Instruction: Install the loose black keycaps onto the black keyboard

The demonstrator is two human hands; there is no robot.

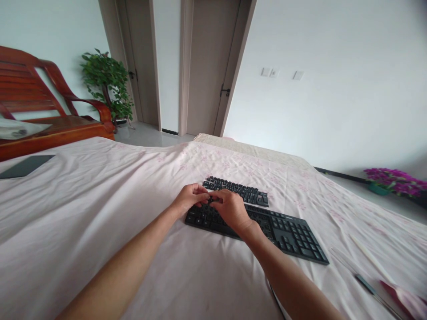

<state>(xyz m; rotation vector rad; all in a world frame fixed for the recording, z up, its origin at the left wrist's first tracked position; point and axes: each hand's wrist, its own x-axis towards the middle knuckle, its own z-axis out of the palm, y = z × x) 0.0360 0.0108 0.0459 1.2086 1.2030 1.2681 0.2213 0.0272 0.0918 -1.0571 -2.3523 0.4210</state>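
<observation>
Left hand (pixel 191 198) and right hand (pixel 231 208) meet over the keyboard's left part, both grips closed, fingertips pinching a small black piece (pixel 210 200). Keyboard (pixel 283 234) lies on pale patterned cloth (pixel 160 262); rows of loose keys (pixel 245 192) just behind it; dark-handled tool (pixel 365 283) at right.
</observation>
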